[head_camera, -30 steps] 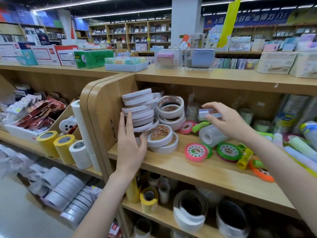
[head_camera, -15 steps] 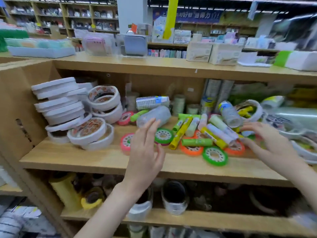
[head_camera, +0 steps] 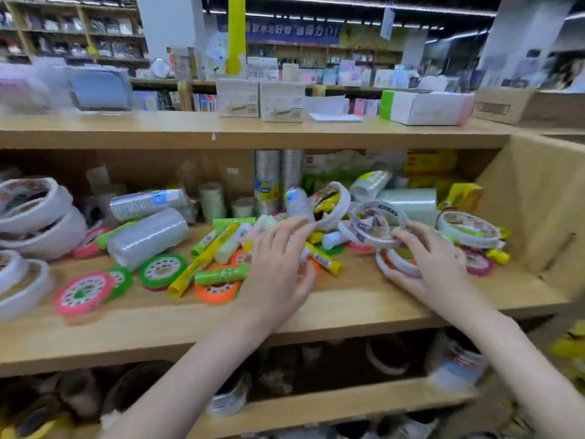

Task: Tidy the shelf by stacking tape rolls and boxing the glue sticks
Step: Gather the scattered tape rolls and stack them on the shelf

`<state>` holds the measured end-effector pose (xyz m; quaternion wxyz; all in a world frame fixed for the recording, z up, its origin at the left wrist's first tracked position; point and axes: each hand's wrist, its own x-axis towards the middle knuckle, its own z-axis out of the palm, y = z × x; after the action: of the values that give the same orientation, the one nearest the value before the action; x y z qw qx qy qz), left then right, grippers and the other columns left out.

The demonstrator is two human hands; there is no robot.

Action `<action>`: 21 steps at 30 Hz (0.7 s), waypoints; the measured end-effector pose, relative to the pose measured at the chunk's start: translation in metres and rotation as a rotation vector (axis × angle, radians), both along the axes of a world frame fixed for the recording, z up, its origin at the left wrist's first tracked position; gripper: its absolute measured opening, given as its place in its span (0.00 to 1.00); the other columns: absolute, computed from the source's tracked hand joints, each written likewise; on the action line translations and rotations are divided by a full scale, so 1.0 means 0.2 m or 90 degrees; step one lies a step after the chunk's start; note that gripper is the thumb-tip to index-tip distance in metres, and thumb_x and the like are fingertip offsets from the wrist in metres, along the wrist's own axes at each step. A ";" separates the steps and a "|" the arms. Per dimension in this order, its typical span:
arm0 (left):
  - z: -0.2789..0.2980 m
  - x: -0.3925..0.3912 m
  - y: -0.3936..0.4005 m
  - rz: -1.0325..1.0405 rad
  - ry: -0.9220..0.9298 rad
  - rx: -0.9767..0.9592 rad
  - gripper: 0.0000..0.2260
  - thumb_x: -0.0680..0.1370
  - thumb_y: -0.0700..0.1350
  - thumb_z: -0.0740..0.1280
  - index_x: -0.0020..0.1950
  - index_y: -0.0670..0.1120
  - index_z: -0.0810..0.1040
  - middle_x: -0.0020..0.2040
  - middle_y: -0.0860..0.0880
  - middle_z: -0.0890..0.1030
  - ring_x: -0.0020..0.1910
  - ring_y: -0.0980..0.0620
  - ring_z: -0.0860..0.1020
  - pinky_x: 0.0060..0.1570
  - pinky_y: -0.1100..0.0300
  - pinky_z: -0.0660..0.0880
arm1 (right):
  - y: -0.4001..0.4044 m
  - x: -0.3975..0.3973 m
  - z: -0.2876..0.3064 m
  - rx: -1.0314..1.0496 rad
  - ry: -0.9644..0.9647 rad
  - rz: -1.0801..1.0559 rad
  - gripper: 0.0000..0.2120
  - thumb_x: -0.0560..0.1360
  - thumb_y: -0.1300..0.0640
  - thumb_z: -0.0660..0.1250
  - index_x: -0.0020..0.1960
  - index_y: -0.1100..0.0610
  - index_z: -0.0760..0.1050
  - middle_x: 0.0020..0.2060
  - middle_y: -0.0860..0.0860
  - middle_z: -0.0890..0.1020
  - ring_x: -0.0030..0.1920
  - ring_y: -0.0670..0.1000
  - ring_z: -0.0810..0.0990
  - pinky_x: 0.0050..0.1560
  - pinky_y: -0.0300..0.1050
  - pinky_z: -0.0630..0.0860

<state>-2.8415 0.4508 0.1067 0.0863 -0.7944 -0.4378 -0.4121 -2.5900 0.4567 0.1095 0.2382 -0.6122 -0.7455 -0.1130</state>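
Note:
Several yellow and green glue sticks [head_camera: 202,264] lie loose in the middle of the wooden shelf [head_camera: 190,324], on top of flat coloured tape discs: pink [head_camera: 84,293], green [head_camera: 163,270], orange [head_camera: 218,291]. My left hand [head_camera: 278,267] hovers over the sticks, fingers spread, holding nothing. To the right, my right hand [head_camera: 433,264] curls around white tape rolls [head_camera: 400,264], thumb below and fingers on top. Another printed white roll [head_camera: 373,223] leans just behind them. More white rolls [head_camera: 34,210] are piled at the far left.
A clear tape tube [head_camera: 148,237] lies left of the sticks. Wrapped rolls and yellow boxes [head_camera: 462,194] crowd the back right. The shelf's side wall [head_camera: 538,201] closes the right end. A green-and-white box [head_camera: 424,107] sits on the top board. The lower shelf holds more rolls.
The view has swung right along the shelf. My left hand moved right onto the glue sticks, and my right hand closed around the white rolls at the right.

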 end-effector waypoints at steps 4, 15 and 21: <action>0.01 0.23 0.04 -0.031 0.053 0.021 0.23 0.72 0.46 0.58 0.67 0.43 0.70 0.66 0.46 0.72 0.67 0.50 0.66 0.67 0.52 0.59 | 0.02 0.09 0.02 -0.016 0.034 0.058 0.38 0.61 0.45 0.77 0.66 0.52 0.65 0.64 0.56 0.64 0.62 0.58 0.69 0.56 0.61 0.71; -0.05 0.44 0.25 0.065 0.246 0.069 0.20 0.70 0.48 0.56 0.62 0.49 0.70 0.66 0.49 0.73 0.70 0.46 0.63 0.65 0.49 0.59 | 0.02 0.37 -0.02 0.008 0.083 0.314 0.17 0.70 0.44 0.66 0.42 0.59 0.75 0.44 0.50 0.76 0.47 0.43 0.70 0.50 0.30 0.66; 0.01 0.44 0.31 -0.019 0.144 0.088 0.14 0.74 0.40 0.55 0.57 0.47 0.72 0.56 0.47 0.80 0.63 0.43 0.70 0.63 0.54 0.67 | 0.02 0.51 0.05 0.014 0.155 0.349 0.26 0.72 0.34 0.58 0.42 0.58 0.76 0.38 0.41 0.76 0.41 0.44 0.72 0.44 0.31 0.67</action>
<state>-2.7544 0.5137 0.1087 0.1836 -0.8345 -0.3838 -0.3501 -2.4871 0.4611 0.1192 0.3540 -0.3942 -0.8478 0.0214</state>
